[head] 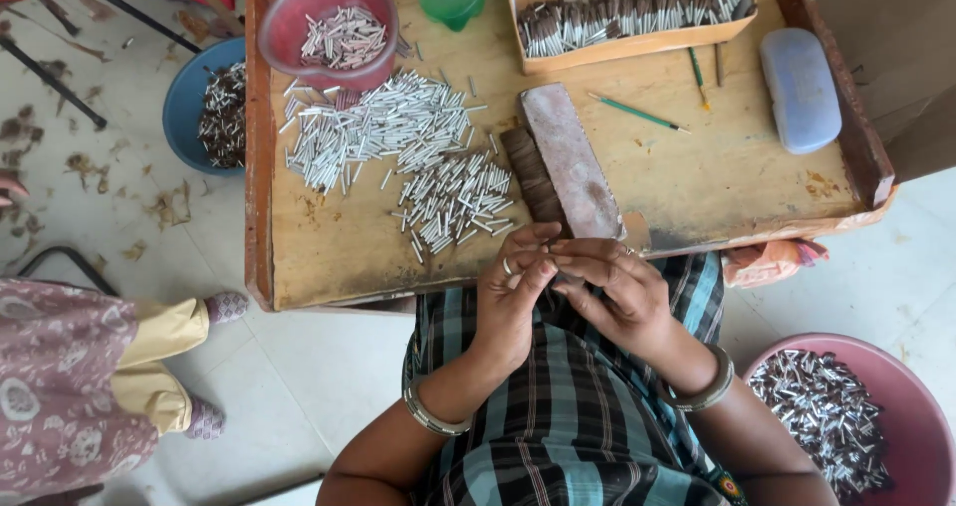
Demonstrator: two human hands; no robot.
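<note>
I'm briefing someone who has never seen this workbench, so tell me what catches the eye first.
The big heap of small silver-white sticks spread over the left half of the wooden tray table stands out first. Just below it, at the table's near edge, the left hand and right hand meet fingertip to fingertip over something too small to make out. A pink basin of similar sticks sits at lower right.

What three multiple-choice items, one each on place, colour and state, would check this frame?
1. Where does the loose heap of small sticks lie?
A in a drawer
B on the wooden tray
C on the floor

2. What colour is the case at the tray's right?
A pale blue
B black
C orange

3. How are the hands?
A flat on the tray
B far apart
C together above the lap

B: the heap rests on the tray.
A: the case is pale blue.
C: left hand and right hand meet fingertip to fingertip.
</note>
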